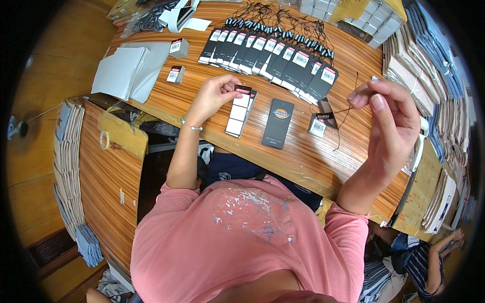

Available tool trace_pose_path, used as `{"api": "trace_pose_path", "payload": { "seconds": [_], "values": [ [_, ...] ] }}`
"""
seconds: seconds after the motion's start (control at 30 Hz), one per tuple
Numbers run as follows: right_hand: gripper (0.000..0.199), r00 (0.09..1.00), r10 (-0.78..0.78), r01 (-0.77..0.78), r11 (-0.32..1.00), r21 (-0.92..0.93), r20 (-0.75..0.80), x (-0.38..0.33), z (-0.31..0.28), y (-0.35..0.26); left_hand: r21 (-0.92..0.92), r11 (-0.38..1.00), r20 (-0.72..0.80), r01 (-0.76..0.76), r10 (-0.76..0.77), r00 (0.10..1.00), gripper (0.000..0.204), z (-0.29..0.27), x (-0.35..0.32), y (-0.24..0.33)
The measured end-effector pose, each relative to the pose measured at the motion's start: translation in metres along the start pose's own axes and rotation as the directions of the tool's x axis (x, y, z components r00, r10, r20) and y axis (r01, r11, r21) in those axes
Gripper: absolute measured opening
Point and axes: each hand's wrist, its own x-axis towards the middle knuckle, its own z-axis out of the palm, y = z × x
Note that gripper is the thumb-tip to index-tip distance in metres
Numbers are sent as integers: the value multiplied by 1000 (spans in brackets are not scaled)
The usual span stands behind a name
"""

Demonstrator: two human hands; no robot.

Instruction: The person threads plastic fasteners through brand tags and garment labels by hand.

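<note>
My left hand [214, 98] is closed at the top end of a small stack of tags [237, 113], white panels with a red strip on top, near the table's front edge. To the right my right hand [386, 113] is raised above the table, thumb and fingers pinched on a thin black string [344, 121]. Beneath the string a dark glossy tag [327, 112] stands tilted beside a small pile of white-labelled stickers [317, 126]. Between my hands a black hang tag [278, 122] with a coloured logo lies flat on the wooden table [202, 68].
A fanned row of black hang tags [268, 53] with labels and tangled strings lies across the table's far side. Two small label stacks [178, 48] and white paper sheets [118, 73] are at the left. Folded garments [409, 65] are piled at the right. Another person's arm [437, 265] shows lower right.
</note>
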Motion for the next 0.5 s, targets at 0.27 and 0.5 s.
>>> {"api": "trace_pose_path", "payload": {
  "seconds": [0.27, 0.5],
  "values": [
    [14, 994, 105, -104, 994, 38, -9, 0, 10, 3, 167, 948, -98, -270, 288, 953, 22, 1, 0, 6],
    [8, 983, 136, -141, 990, 27, 125, -1, 16, 10, -505, 863, 3, 4, -2, 1000, 18, -12, -17, 62]
  ]
}}
